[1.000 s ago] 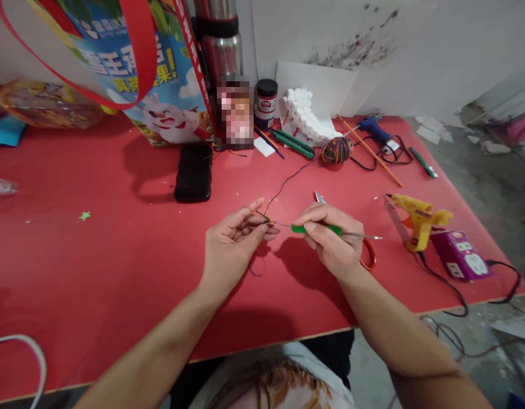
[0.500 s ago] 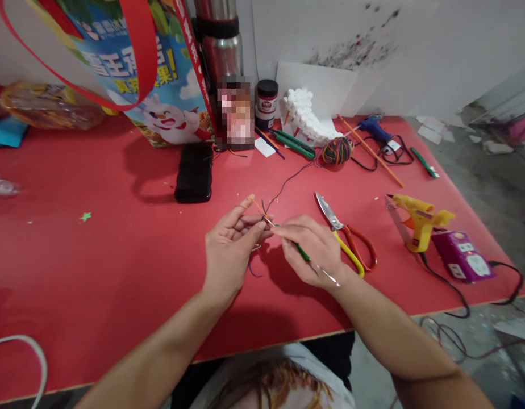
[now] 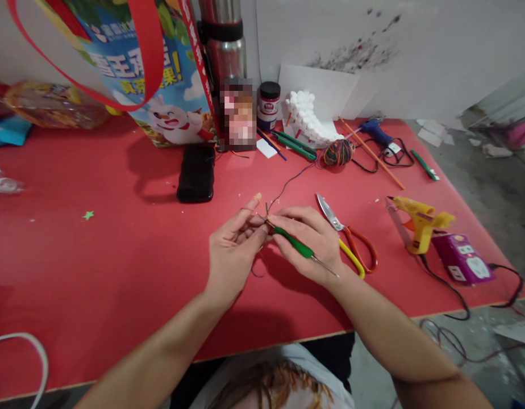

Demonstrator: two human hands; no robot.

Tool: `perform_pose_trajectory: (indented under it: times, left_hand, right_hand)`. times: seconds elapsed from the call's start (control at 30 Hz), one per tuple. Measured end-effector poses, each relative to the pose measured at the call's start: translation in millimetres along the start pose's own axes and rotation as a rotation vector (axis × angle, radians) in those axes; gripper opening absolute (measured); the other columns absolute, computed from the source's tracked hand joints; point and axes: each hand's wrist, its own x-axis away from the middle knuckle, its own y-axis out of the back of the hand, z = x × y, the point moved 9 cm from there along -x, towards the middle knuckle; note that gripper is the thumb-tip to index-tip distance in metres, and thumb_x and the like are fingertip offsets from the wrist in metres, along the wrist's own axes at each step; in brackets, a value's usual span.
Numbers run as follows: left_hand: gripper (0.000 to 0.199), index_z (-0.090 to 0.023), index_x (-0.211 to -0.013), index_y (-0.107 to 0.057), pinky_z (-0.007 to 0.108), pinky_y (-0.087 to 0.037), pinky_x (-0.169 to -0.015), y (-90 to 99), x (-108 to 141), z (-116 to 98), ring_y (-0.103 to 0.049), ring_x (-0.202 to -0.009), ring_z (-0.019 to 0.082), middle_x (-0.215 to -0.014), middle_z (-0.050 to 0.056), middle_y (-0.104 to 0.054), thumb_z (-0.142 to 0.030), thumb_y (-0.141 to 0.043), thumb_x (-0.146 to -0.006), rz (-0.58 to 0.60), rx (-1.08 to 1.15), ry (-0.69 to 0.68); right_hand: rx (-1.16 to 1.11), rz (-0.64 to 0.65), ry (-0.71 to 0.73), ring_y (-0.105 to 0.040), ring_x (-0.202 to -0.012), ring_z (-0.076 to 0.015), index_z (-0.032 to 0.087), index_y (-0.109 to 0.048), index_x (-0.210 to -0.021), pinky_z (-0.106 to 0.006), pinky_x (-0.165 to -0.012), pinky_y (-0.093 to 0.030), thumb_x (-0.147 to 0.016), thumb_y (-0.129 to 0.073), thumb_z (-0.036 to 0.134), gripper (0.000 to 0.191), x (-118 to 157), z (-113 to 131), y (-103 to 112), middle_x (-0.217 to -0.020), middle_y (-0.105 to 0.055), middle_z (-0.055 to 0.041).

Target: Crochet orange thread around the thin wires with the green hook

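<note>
My left hand (image 3: 234, 247) pinches a small piece of yarn work between thumb and fingers, with orange yarn around its raised index finger. In my right hand (image 3: 311, 244) is a crochet hook with a green grip (image 3: 293, 242); its tip meets the yarn at the left fingertips, where fingers hide most of the detail. A dark strand (image 3: 288, 183) runs from there back to a multicoloured yarn ball (image 3: 338, 152). Below the left fingers a purple yarn end (image 3: 257, 275) hangs down.
Open scissors (image 3: 345, 230) lie just right of my right hand. Farther right are a yellow glue gun (image 3: 421, 221) and a purple box (image 3: 463, 257). A black case (image 3: 196, 173), bag (image 3: 173, 116), jar (image 3: 269, 106) and green cutter (image 3: 294, 145) stand or lie behind on the red table (image 3: 117, 267).
The hook has turned in my right hand, so more of its green grip shows. My left index finger has shifted slightly right, and the orange yarn sits closer around it.
</note>
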Motion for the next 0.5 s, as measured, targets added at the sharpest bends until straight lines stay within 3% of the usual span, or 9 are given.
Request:
perform_pose_trajectory:
  times: [0.3,0.43,0.5]
  left_hand:
    - [0.053,-0.026,-0.134,-0.071,0.026,-0.063,-0.076,-7.5,-2,-4,-0.068,-0.071,0.010,-0.086,-0.002,-0.072,-0.021,-0.080,-0.082,0.086,-0.113,0.005]
    - [0.039,-0.027,-0.123,-0.077,0.021,-0.057,-0.066,-4.8,-7,-12,-0.061,-0.069,0.009,-0.091,0.000,-0.064,-0.019,-0.076,-0.085,0.117,-0.315,-0.122]
    - [0.042,-0.029,-0.125,-0.076,0.020,-0.055,-0.065,-2.7,-7,-20,-0.058,-0.070,0.008,-0.100,0.002,-0.061,-0.018,-0.076,-0.084,0.096,-0.437,-0.229]
  right_hand:
    - [-0.046,0.042,0.016,-0.075,-0.093,-0.0224,0.024,-0.072,-0.116,-0.042,-0.083,-0.061,-0.094,-0.063,0.011,0.028,-4,-1,-2,-0.106,-0.080,-0.0098]
    - [-0.071,0.057,-0.013,-0.075,-0.093,-0.0215,0.024,-0.073,-0.112,-0.041,-0.084,-0.060,-0.093,-0.062,0.010,0.025,-5,-4,-2,-0.103,-0.080,-0.0091]
    - [-0.084,0.047,-0.027,-0.074,-0.092,-0.0214,0.023,-0.074,-0.109,-0.040,-0.084,-0.061,-0.092,-0.063,0.008,0.025,-6,-4,-1,-0.101,-0.080,-0.0092]
